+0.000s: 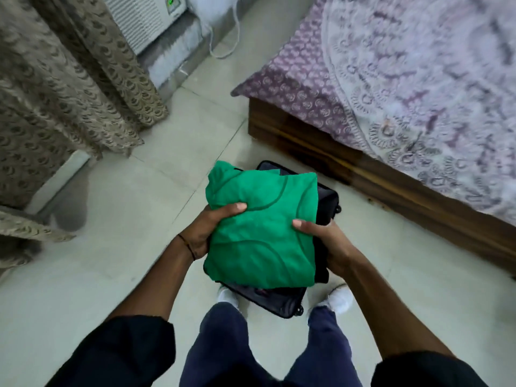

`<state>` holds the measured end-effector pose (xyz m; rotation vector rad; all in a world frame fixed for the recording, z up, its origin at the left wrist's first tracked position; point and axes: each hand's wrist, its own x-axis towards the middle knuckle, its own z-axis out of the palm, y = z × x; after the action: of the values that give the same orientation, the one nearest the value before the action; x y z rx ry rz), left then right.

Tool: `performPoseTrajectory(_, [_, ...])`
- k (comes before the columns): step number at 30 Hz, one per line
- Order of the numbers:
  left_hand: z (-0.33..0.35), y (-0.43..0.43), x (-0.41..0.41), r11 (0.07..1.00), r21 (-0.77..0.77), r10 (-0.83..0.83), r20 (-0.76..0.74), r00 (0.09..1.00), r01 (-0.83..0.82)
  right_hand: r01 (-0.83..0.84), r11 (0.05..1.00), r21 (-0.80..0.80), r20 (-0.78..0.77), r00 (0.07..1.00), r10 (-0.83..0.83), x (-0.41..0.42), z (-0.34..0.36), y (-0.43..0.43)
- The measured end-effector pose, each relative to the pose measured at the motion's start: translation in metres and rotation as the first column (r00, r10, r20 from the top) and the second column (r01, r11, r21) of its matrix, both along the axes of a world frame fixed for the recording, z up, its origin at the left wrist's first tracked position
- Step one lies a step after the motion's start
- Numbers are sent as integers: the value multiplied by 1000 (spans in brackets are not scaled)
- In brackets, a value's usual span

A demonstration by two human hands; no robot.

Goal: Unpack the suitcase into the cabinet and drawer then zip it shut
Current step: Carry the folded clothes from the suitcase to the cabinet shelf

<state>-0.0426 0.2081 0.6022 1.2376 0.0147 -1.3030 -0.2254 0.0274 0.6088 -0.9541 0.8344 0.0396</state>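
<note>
A folded green garment (259, 219) is held up in front of me, above the floor. My left hand (209, 227) grips its left edge, thumb on top. My right hand (321, 236) grips its right edge together with a dark garment (321, 263) stacked underneath. Below them a black suitcase (279, 300) lies open on the floor between my feet, mostly hidden by the clothes. No cabinet or drawer is in view.
A bed with a purple patterned cover (405, 88) on a wooden frame (363, 174) fills the right. Patterned curtains (69, 88) hang at the left. An air cooler (148, 20) with a white cable stands at the back. Pale tiled floor (125, 261) surrounds the suitcase.
</note>
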Motion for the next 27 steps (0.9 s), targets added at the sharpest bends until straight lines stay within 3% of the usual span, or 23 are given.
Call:
performPoseTrajectory(7, [84,1,-30,970,-89,-222,52,974,226,303,940,-159,53,953,-298,-68,92,51])
performPoseTrajectory(15, [153,-8,-136,849,-223,-471,87,878,478,614,764,-199,235,786,-571,-204,153,114])
performPoseTrajectory(22, [186,27,-336,664,-294,-667,183,723,687,842,488,-228,335,539,-773,-403,180,236])
performPoseTrajectory(27, [199,64,-495,432,-346,-823,226,521,833,929,220,-298,355,321,-878,-545,203,339])
